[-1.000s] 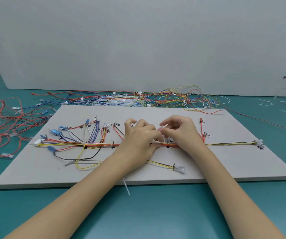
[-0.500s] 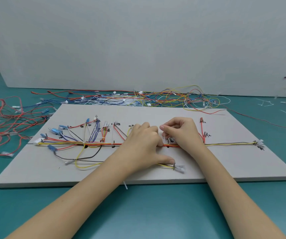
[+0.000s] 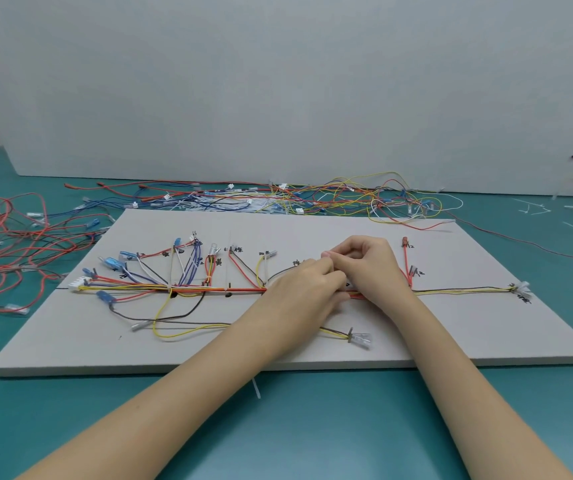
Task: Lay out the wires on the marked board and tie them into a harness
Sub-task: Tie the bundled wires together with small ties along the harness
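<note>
On the green tabletop (image 3: pixel 312 427) lies the gray board (image 3: pixel 312 230). The wire bundle (image 3: pixel 209 289) runs across its middle. Both hands meet there, left hand (image 3: pixel 299 292) and right hand (image 3: pixel 371 268), fingers curled, pinching something too small to tell. Loose wires (image 3: pixel 312 199) pile at 12 o'clock, red wires (image 3: pixel 4 251) at 9 o'clock.

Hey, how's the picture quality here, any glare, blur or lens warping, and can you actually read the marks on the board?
Head view: lighting is soft and even, with no glare and only faint shadows under the left hand and right hand. The wide lens bows the board and splays the forearms. The centre is fairly sharp. The handwritten marks are too small to read.
</note>
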`<state>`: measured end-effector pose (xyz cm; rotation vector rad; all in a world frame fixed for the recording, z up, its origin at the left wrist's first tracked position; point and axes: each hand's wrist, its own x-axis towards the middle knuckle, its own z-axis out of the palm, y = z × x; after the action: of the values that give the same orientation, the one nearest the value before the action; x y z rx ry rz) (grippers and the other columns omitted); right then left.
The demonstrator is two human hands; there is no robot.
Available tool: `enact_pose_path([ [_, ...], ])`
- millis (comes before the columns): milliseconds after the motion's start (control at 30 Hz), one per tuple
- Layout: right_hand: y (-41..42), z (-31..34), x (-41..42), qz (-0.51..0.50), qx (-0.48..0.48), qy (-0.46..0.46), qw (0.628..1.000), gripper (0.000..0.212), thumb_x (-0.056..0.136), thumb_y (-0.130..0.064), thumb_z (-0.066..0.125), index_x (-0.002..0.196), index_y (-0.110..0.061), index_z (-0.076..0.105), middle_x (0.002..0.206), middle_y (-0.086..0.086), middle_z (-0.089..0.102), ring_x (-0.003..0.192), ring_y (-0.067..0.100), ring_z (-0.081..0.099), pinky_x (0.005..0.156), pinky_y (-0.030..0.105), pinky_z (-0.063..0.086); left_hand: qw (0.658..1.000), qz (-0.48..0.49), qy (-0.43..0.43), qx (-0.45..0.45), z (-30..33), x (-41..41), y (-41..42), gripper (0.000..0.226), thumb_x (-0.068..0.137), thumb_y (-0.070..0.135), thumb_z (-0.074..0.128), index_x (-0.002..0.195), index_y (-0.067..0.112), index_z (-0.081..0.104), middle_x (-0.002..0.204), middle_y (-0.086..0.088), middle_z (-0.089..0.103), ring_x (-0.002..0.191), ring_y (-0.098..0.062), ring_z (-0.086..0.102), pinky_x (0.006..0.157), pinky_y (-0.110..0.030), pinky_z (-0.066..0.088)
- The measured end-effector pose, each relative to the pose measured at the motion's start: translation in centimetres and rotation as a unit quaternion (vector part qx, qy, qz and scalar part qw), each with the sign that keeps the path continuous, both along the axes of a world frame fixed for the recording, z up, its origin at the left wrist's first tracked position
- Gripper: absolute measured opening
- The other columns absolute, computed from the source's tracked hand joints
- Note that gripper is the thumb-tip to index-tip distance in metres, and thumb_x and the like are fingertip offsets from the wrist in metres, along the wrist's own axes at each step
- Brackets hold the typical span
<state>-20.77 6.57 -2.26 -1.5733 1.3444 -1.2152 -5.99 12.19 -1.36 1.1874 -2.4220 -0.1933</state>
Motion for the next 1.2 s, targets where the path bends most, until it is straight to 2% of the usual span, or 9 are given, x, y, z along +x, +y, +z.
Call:
enact_pose_path([
  [133, -0.1, -0.1, -0.2, 0.027, 0.009, -0.008, 1.000, 0.017, 0.081, -0.006, 0.076, 0.067, -0.010, 0.066, 0.053, -0.002, 0.066, 0.043, 0.005, 0.053, 0.044, 0.015, 0.040, 0.995, -0.009, 0.063, 0.077, -0.4, -0.5, -0.1, 0.016, 0.100, 0.019, 0.050, 0.086, 0.012, 0.051, 0.097, -0.008, 0.054, 0.095, -0.023, 0.048, 0.082, -0.031, 0.036],
  [233, 0.0, -0.1, -0.4, 0.031, 0.009, -0.004, 0.999, 0.016, 0.080, -0.007, 0.077, 0.068, -0.010, 0.067, 0.060, 0.007, 0.067, 0.049, 0.010, 0.055, 0.048, 0.019, 0.043, 0.987, 0.004, 0.125, 0.101, -0.7, -0.9, -0.3, 0.017, 0.099, 0.015, 0.052, 0.083, 0.009, 0.051, 0.084, -0.003, 0.054, 0.080, -0.017, 0.046, 0.074, -0.027, 0.034],
  [367, 0.2, -0.1, -0.4, 0.044, 0.014, 0.012, 0.999, 0.014, 0.084, -0.006, 0.073, 0.071, -0.008, 0.066, 0.057, 0.003, 0.067, 0.046, 0.010, 0.057, 0.047, 0.019, 0.044, 0.953, 0.017, 0.240, 0.183, -0.7, -0.8, -0.8, 0.022, 0.099, 0.012, 0.049, 0.080, 0.005, 0.056, 0.063, 0.006, 0.060, 0.055, -0.006, 0.056, 0.056, -0.015, 0.040],
  [500, 0.0, -0.1, -0.5, 0.043, 0.008, 0.029, 0.999, 0.018, 0.085, -0.002, 0.069, 0.069, -0.010, 0.066, 0.055, -0.001, 0.065, 0.047, 0.006, 0.055, 0.049, 0.018, 0.043, 0.888, -0.002, 0.351, 0.297, -0.6, -0.4, -1.6, 0.025, 0.100, 0.008, 0.048, 0.076, 0.010, 0.056, 0.070, -0.007, 0.065, 0.056, -0.014, 0.064, 0.052, -0.018, 0.047],
  [633, 0.1, 0.2, -0.6, 0.054, 0.016, 0.020, 0.998, 0.018, 0.083, -0.006, 0.073, 0.067, -0.012, 0.067, 0.062, 0.009, 0.067, 0.047, 0.008, 0.054, 0.048, 0.018, 0.042, 0.834, -0.020, 0.428, 0.349, -0.7, 0.2, -1.8, 0.021, 0.096, 0.014, 0.058, 0.079, 0.008, 0.068, 0.074, -0.009, 0.070, 0.066, -0.019, 0.069, 0.065, -0.022, 0.056],
  [733, 0.2, 0.4, -0.9, 0.068, 0.030, 0.022, 0.997, 0.012, 0.084, -0.007, 0.073, 0.073, -0.005, 0.069, 0.074, 0.023, 0.069, 0.058, 0.016, 0.057, 0.057, 0.024, 0.045, 0.805, -0.023, 0.456, 0.378, -0.8, 0.6, -1.9, 0.015, 0.092, 0.015, 0.065, 0.090, 0.004, 0.073, 0.088, -0.018, 0.074, 0.078, -0.022, 0.071, 0.075, -0.026, 0.059],
  [867, 0.6, 1.0, -1.3, 0.097, 0.054, 0.034, 0.993, 0.013, 0.090, -0.008, 0.065, 0.082, 0.001, 0.069, 0.086, 0.041, 0.060, 0.072, 0.028, 0.048, 0.070, 0.041, 0.038, 0.794, -0.013, 0.464, 0.392, -0.6, 1.0, -2.1, 0.025, 0.078, -0.007, 0.073, 0.101, 0.002, 0.069, 0.095, -0.019, 0.074, 0.083, -0.019, 0.071, 0.077, -0.026, 0.058],
  [1067, 1.0, 1.5, -1.5, 0.098, 0.066, 0.034, 0.992, 0.015, 0.090, -0.013, 0.066, 0.081, -0.002, 0.068, 0.077, 0.031, 0.057, 0.072, 0.027, 0.046, 0.069, 0.038, 0.037, 0.795, -0.015, 0.465, 0.389, -0.2, 1.3, -2.1, 0.032, 0.075, -0.010, 0.074, 0.101, 0.006, 0.064, 0.090, -0.013, 0.075, 0.084, -0.018, 0.073, 0.074, -0.022, 0.056],
  [1200, 1.1, 1.7, -1.7, 0.096, 0.081, 0.021, 0.992, 0.016, 0.086, -0.019, 0.071, 0.078, -0.006, 0.072, 0.075, 0.019, 0.062, 0.069, 0.022, 0.047, 0.061, 0.026, 0.040, 0.761, 0.018, 0.517, 0.392, -0.4, 0.9, -2.2, 0.020, 0.084, -0.009, 0.067, 0.087, 0.005, 0.053, 0.082, -0.019, 0.072, 0.072, -0.024, 0.072, 0.072, -0.026, 0.060],
])
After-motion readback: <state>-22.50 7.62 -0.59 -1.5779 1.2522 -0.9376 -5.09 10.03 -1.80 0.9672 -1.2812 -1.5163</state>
